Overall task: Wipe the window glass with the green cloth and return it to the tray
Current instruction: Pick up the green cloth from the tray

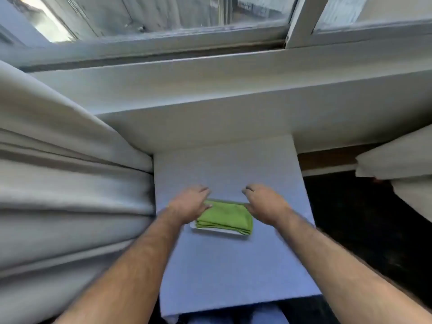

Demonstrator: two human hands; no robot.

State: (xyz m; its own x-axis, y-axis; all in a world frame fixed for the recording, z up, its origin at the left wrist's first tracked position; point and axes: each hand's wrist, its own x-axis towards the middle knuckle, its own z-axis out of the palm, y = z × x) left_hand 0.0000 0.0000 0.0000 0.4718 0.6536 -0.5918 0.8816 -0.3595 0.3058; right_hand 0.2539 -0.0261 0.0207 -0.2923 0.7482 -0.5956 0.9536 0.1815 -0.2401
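Hands over a pale blue table top, bare forearms reaching in from below. Left hand palm down, fingers loosely curled and partly spread, thumb side lying against the left edge of the green cloth; touching it, but whether actually pinching it cannot be told through the motion blur. Right hand likewise palm down and loosely curled, thumb near or at the cloth's upper right corner, contact unclear; nothing visibly gripped.

Green cloth folded in several layers, lying between the two hands on a small white tray, only the tray's near and far rims showing. Tray resting flat on the table top, just below the fingertips.

Beyond the hands, a white window sill, then the white window frame and the window glass. Left of the left hand, heavy folds of a cream curtain. Right of the right hand, more pale fabric above dark floor.

No brand, label or readable writing on cloth, tray or table.
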